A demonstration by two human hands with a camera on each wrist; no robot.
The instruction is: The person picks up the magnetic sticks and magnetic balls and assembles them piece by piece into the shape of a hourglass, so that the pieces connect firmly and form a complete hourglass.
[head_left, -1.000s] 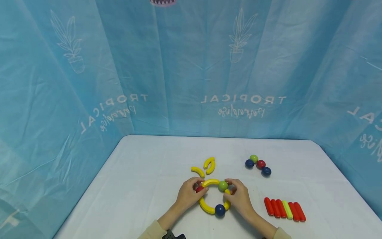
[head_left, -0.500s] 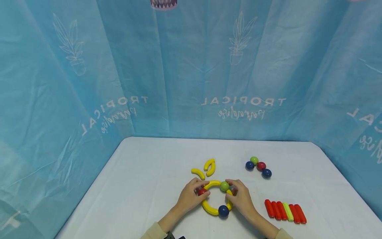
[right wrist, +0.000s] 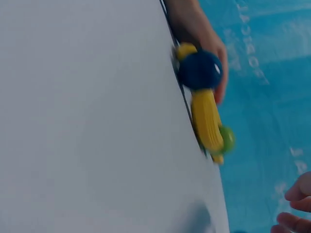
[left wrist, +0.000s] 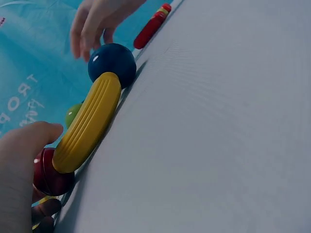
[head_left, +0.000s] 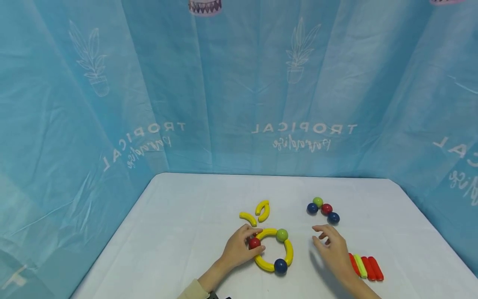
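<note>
On the white table lies a ring of three yellow curved rods [head_left: 289,251] joined by a red ball [head_left: 254,243], a green ball [head_left: 281,235] and a dark blue ball [head_left: 281,266]. My left hand [head_left: 238,246] holds the red ball at the ring's left side, its thumb and fingers on either side. My right hand [head_left: 333,251] hovers right of the ring with bent, loose fingers and nothing between them. It partly covers the row of short red rods [head_left: 375,268]. In the left wrist view the blue ball [left wrist: 112,65] and a ribbed yellow curved rod [left wrist: 90,124] show up close.
Three loose yellow curved rods [head_left: 248,218] lie behind the ring. A cluster of balls, including a red one [head_left: 326,209], sits at the back right. One yellow-green rod [head_left: 360,265] lies among the red ones. A blue curtain [head_left: 231,91] surrounds the table.
My right hand has let go of the ring near the green ball and moved right, toward the red rods. My left hand stays at the red ball; the ring shifted slightly right.
</note>
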